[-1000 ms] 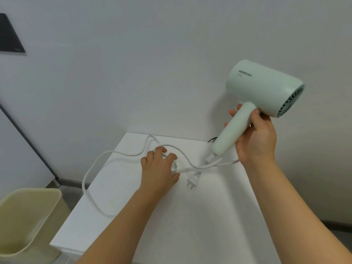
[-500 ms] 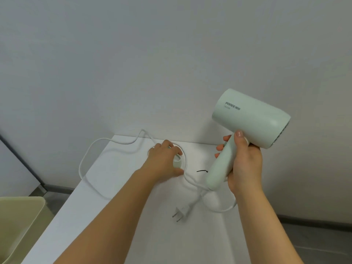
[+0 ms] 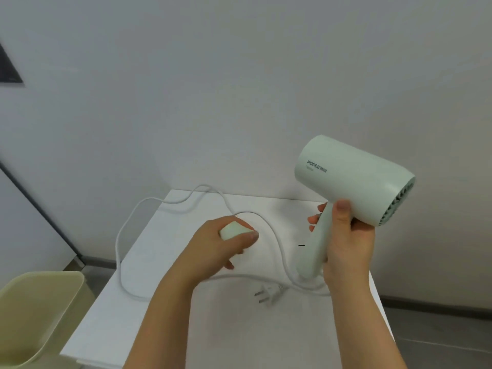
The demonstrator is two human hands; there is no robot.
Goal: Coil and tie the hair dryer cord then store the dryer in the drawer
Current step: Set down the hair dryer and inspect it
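Note:
A pale green hair dryer (image 3: pixel 351 177) is held up above the right side of the white cabinet top (image 3: pixel 186 315), with my right hand (image 3: pixel 346 243) wrapped around its handle. Its white cord (image 3: pixel 119 235) runs from the handle base, loops loosely over the top and hangs past the left edge. The plug (image 3: pixel 269 292) lies flat near the middle. My left hand (image 3: pixel 223 246) is closed around a small pale green rounded piece (image 3: pixel 234 230), just above the surface and beside the cord loop. No drawer shows in this view.
A cream plastic bin (image 3: pixel 34 315) stands on the floor at the lower left. A small black tie (image 3: pixel 301 245) lies on the top behind the dryer handle. A grey wall is close behind, with a dark panel (image 3: pixel 9 67) at the far left.
My left hand has lifted from the cord loop with a small pale green piece in its fingers. The dryer has stayed raised in my right hand, and the plug has not moved.

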